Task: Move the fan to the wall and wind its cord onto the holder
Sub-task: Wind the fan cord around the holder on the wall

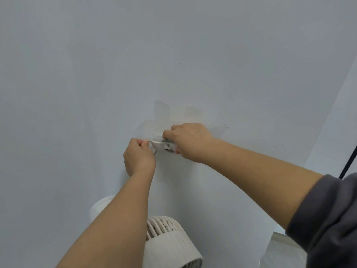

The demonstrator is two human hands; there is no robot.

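- Two hands meet at the holder [164, 145], a small white fitting fixed to the pale wall [173, 55] and the landmark for everything below.
- The cord [154, 151] is thin and grey; a short run of it shows just left of the holder, dropping down and to the left behind the left hand, and the rest is hidden.
- The left hand [139, 157] sits just left of and slightly below the holder, its grip closed in a pinch on the cord, with fingertips [144, 144] pointing at the holder's left edge.
- The right hand [190, 142] lies on the holder's right side and covers part of it; its grip is closed around the holder, thumb under and fingers over the top.
- Whether any cord is already looped on the holder cannot be told, since the right hand hides most of it.
- The fan [170, 240], white with a ribbed grille, stands well below the holder, close against the wall, partly behind the left forearm.
- A lighter, uneven patch of paint [173, 115] spreads on the wall just above and around the holder.
- A dark grey sleeve [328, 219] covers the right upper arm, far below and right of the holder.
- A thin black line [347, 163], perhaps a cable or pole, runs down far to the right of the holder.
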